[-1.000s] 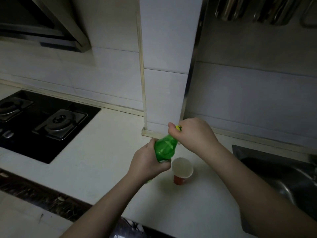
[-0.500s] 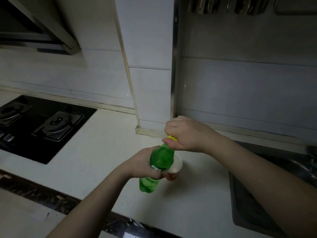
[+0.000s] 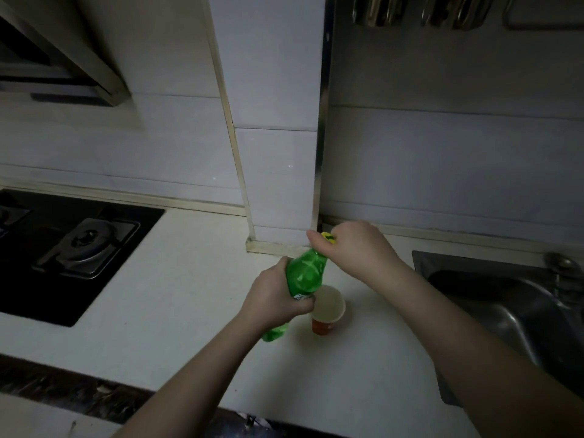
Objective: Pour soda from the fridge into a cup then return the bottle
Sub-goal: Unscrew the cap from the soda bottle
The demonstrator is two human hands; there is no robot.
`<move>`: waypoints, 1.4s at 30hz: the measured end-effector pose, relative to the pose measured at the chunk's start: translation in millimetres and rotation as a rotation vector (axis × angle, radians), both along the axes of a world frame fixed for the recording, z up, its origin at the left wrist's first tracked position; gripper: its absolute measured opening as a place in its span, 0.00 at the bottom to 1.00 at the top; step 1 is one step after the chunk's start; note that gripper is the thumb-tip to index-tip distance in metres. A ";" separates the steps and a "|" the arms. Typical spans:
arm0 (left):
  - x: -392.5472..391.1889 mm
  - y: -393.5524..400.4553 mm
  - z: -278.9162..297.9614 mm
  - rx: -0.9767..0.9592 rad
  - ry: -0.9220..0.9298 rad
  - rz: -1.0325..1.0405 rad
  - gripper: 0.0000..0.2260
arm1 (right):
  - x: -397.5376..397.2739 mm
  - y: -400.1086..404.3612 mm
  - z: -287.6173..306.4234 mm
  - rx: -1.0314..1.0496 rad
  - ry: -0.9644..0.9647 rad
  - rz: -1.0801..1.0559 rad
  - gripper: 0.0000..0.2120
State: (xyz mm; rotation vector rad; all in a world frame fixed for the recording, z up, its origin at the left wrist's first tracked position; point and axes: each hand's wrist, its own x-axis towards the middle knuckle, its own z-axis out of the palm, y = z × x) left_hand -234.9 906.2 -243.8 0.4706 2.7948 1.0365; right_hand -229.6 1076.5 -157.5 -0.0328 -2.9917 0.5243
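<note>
A green soda bottle (image 3: 306,273) is held tilted above the white counter (image 3: 177,311), its neck pointing up and to the right. My left hand (image 3: 275,295) grips its middle, over the label. My right hand (image 3: 354,248) is closed around the yellow cap (image 3: 328,237) at the bottle's top. A small paper cup (image 3: 328,306), red outside and white inside, stands upright on the counter just right of the bottle's body. I cannot tell whether there is liquid in the cup.
A black gas hob (image 3: 63,248) lies at the left. A steel sink (image 3: 512,311) with a tap (image 3: 565,273) is at the right. A tiled pillar (image 3: 278,153) rises behind the hands. Metal utensils (image 3: 420,11) hang on the wall above.
The bottle and both hands have shifted slightly up and back relative to the cup, and the cup's mouth shows more. Both grips stay the same.
</note>
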 end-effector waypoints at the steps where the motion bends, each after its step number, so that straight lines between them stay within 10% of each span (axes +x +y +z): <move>1: -2.5 -3.2 1.5 0.013 -0.012 -0.019 0.25 | -0.5 1.4 0.4 -0.015 -0.007 0.041 0.30; 8: -19.7 -31.0 5.8 0.046 -0.154 -0.306 0.24 | 2.9 12.2 18.6 0.031 -0.092 0.578 0.17; 42: -6.1 -31.5 -29.9 0.021 -0.253 -0.279 0.22 | 15.6 6.8 -37.1 -0.394 0.040 0.515 0.11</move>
